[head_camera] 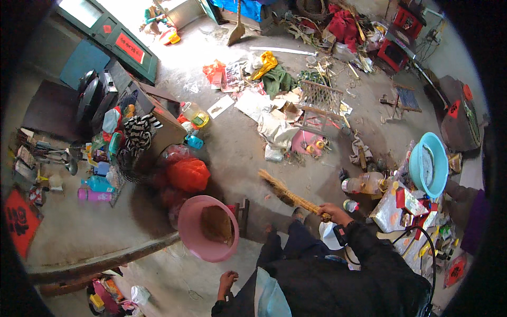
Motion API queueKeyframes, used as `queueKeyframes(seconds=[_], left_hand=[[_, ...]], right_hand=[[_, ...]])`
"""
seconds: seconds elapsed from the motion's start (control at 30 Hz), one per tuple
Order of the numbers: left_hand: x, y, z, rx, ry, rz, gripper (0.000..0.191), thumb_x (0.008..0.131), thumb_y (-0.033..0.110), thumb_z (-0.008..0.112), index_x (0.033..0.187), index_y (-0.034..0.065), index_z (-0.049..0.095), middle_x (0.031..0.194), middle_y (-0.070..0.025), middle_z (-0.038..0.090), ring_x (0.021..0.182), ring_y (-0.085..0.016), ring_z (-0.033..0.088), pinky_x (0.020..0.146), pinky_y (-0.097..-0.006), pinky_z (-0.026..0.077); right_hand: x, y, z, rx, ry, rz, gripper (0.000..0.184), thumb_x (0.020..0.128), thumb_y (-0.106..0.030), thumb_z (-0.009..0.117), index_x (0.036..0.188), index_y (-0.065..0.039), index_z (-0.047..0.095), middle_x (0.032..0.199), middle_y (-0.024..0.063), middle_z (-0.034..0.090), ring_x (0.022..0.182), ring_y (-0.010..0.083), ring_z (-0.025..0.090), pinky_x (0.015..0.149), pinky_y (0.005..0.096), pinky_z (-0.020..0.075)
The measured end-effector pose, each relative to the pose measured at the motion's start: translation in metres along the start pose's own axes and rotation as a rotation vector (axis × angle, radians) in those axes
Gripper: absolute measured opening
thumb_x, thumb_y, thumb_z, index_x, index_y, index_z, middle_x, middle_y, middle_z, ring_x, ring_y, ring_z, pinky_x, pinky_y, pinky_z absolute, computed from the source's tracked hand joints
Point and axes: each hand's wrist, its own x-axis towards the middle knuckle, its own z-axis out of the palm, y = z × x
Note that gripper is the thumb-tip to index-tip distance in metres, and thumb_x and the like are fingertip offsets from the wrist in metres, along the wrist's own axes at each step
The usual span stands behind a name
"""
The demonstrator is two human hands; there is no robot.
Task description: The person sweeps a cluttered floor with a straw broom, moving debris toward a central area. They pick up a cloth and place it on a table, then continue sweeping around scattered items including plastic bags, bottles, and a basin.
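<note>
My right hand is closed around the handle of a short straw hand broom, its bristles pointing up and left over the concrete floor. My left hand hangs low beside my body with bent fingers and nothing seen in it. Up and left of that hand is a pink plastic basin with something brown inside. Ahead on the floor lies a spread of litter: a white cloth sack, cardboard pieces, a green cloth, a yellow bag and a pink sheet.
A small wooden stool stands by the basin. At right are a blue basin, plastic bottles and red boxes. A cluttered cabinet stands left, beside red bags. A person sits beyond the green door.
</note>
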Motion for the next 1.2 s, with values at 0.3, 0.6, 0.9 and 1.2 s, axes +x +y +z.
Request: queueKeyframes(seconds=[0.3, 0.6, 0.9, 1.2], left_hand=[[0.007, 0.035, 0.014, -0.179, -0.081, -0.014, 0.016, 0.078, 0.008, 0.046, 0.088, 0.0014, 0.056, 0.083, -0.0075, 0.060, 0.075, -0.017, 0.059, 0.065, -0.0289, 0.048], [0.055, 0.011, 0.000, -0.053, -0.141, -0.030, 0.025, 0.085, 0.022, 0.045, 0.093, 0.0003, 0.057, 0.086, -0.0098, 0.061, 0.078, -0.017, 0.058, 0.066, -0.0297, 0.047], [0.061, 0.031, -0.004, 0.036, -0.150, 0.013, 0.028, 0.085, 0.026, 0.045, 0.087, 0.0011, 0.058, 0.084, -0.0096, 0.060, 0.079, -0.018, 0.058, 0.067, -0.0310, 0.047], [0.047, -0.018, -0.026, 0.210, -0.146, 0.032, 0.020, 0.065, -0.003, 0.053, 0.084, -0.0009, 0.058, 0.081, -0.0108, 0.060, 0.068, -0.020, 0.060, 0.055, -0.0304, 0.049]], right_hand=[[-0.035, -0.060, 0.010, -0.041, 0.290, 0.232, 0.060, 0.055, 0.000, 0.064, 0.113, -0.002, 0.050, 0.072, 0.0092, 0.055, 0.054, 0.0189, 0.054, 0.045, 0.0306, 0.0439], [-0.102, -0.071, -0.017, -0.061, 0.133, 0.269, 0.064, 0.057, 0.000, 0.063, 0.118, 0.000, 0.044, 0.080, 0.0104, 0.056, 0.059, 0.0155, 0.055, 0.050, 0.0266, 0.0447], [-0.103, -0.077, -0.006, -0.242, 0.130, 0.394, 0.054, 0.055, -0.006, 0.067, 0.106, 0.004, 0.053, 0.082, 0.0085, 0.059, 0.067, 0.0147, 0.057, 0.058, 0.0276, 0.0463], [-0.116, -0.060, -0.021, -0.777, 0.310, 0.260, 0.051, 0.050, -0.016, 0.070, 0.099, -0.008, 0.057, 0.071, 0.0097, 0.062, 0.058, 0.0199, 0.060, 0.053, 0.0327, 0.0481]])
